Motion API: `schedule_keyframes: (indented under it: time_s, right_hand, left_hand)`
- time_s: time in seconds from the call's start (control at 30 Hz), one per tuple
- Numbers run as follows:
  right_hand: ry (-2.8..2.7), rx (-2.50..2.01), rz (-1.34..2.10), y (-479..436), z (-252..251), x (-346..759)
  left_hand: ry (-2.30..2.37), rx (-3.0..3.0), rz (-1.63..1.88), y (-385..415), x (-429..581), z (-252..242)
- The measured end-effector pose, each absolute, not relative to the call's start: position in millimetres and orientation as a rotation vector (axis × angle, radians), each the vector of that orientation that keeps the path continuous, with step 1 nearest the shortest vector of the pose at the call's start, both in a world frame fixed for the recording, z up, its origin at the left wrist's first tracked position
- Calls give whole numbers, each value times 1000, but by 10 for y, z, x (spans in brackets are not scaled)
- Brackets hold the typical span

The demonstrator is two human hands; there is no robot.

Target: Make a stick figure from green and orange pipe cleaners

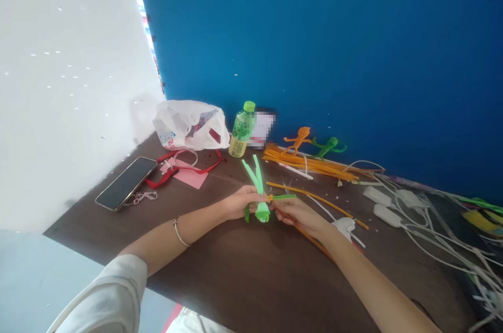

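No lettering can be read on the desk [220, 275], though print shows beyond the grips. Farther out and to the left of the left grip [242, 202], a white plastic bag [181, 123] bears red and blue marks low on its left side, creased and too small to decipher. Directly beyond that same grip, a green-capped bottle [241, 127] wears a yellowish label [238, 147] with fine print, pale marks showing on the green above it; neither is legible. Just right of the bottle, beyond the space between the left grip and the right grip [298, 213], a pale panel [262, 127] is pixelated, its content obscured.
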State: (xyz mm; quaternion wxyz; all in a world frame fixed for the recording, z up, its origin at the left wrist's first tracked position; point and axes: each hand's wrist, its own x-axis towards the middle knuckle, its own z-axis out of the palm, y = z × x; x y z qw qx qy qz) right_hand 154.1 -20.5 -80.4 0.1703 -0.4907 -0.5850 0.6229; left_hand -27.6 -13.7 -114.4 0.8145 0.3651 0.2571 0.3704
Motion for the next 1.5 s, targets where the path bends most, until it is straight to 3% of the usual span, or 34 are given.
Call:
schedule_keyframes:
  time_s: [0.13, 0.37, 0.57, 1.17, 1.5]
  right_hand:
    - [-1883, -1519, 1516, -301, -651, 1480]
    - [-2388, -1637, 580, -430, -337, 1519]
    - [-2680, -1545, 351, -454, -385, 1423]
    - [-2714, -1253, 439, -164, -208, 1432]
    - [-2403, -1518, 991, 17, -243, 1396]
  left_hand:
    - [577, 778, 919, -126, -253, -1155]
    - [763, 922, 1025, -124, -215, -1233]
    - [746, 846, 1046, -141, -202, -1208]
    - [901, 1151, 858, -157, -208, -1298]
    - [680, 1057, 772, -184, -250, -1126]
